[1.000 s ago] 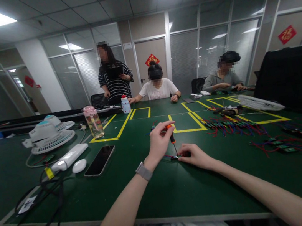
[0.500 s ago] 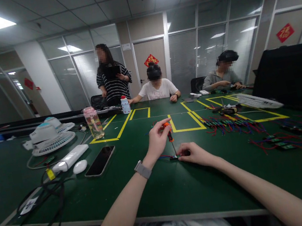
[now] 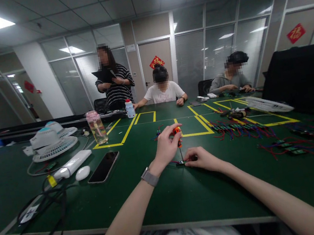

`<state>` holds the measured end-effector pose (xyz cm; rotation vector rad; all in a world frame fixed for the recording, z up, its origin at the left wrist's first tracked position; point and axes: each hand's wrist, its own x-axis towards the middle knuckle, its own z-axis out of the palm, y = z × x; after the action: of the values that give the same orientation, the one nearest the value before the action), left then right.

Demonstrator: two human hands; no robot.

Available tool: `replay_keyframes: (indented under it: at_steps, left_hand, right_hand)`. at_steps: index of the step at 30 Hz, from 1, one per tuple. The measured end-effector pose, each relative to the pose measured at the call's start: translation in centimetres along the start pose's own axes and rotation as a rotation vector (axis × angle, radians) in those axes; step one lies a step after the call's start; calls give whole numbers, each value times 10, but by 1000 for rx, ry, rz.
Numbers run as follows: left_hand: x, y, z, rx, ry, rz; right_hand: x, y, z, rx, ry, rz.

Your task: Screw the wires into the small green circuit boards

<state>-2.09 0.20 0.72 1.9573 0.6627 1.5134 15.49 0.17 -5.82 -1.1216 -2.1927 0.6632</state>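
Observation:
My left hand (image 3: 167,145) is closed around the orange and black handle of a screwdriver (image 3: 179,142), which stands upright. Its thin shaft points down at a small circuit board (image 3: 180,163) lying on the green table (image 3: 159,202). Thin wires run from the left end of this board under my left wrist. My right hand (image 3: 202,159) pinches the right end of the board between thumb and fingers, close to the screwdriver's tip. Whether the tip sits in a screw is too small to tell.
Wired circuit boards (image 3: 240,127) lie in a row at the right, with more boards (image 3: 293,148) nearer me. A phone (image 3: 104,167), a white power strip (image 3: 73,164), a bottle (image 3: 97,127) and small fans (image 3: 54,145) stand left. Three people are across the table.
My left hand has turned slightly on the screwdriver handle and shifted a little right. My right hand stays on the board. The standing person has raised and opened a dark folder.

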Motion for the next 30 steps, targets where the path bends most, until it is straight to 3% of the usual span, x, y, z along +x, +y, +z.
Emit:
replay_keyframes:
  at_steps: [6,11,19,25,30]
  left_hand:
    - [-4,4,1,125,11,55]
    - [-4,6,3,67,-20,77]
    - [-3,3,1,222,150,76]
    - [-4,0,2,26,30,34]
    - [-6,0,4,122,109,64]
  right_hand:
    - [-2,-3,1,-29,13,-19]
    - [-3,-5,1,-83,-3,-61]
    - [-3,-3,-1,-104,-13,-91]
    - [-3,-6,-1,-89,-14,-67]
    - [-3,-7,-1,-86,-10,-55]
